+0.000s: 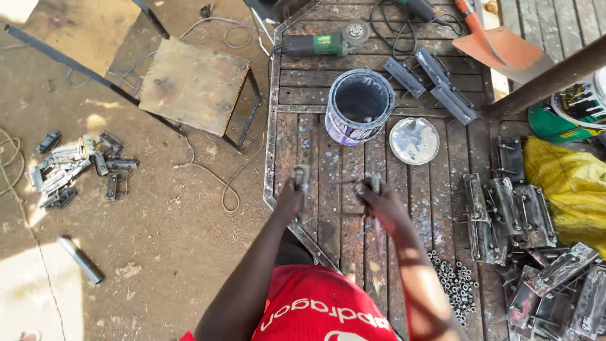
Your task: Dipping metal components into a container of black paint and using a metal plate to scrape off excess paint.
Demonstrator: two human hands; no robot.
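Observation:
My left hand (290,201) is closed on a small grey metal piece (302,177) and holds it upright over the rusty ribbed metal panel (328,151). A hand's width to the right, my right hand (380,203) grips a thin stick-like tool (377,235). Its handle runs down along my wrist and its tip is hidden by the fingers. Just beyond both hands stands an open paint can (358,104) with dark paint inside. Its round lid (414,140) lies flat to the right of it.
Several metal latches (505,215) are heaped at the right beside a yellow bag (571,183), with small nuts (456,287) in front. An angle grinder (319,44), grey brackets (429,79) and an orange trowel (499,47) lie farther away. A wooden stool (192,85) and loose metal parts (76,167) sit on the dirt at the left.

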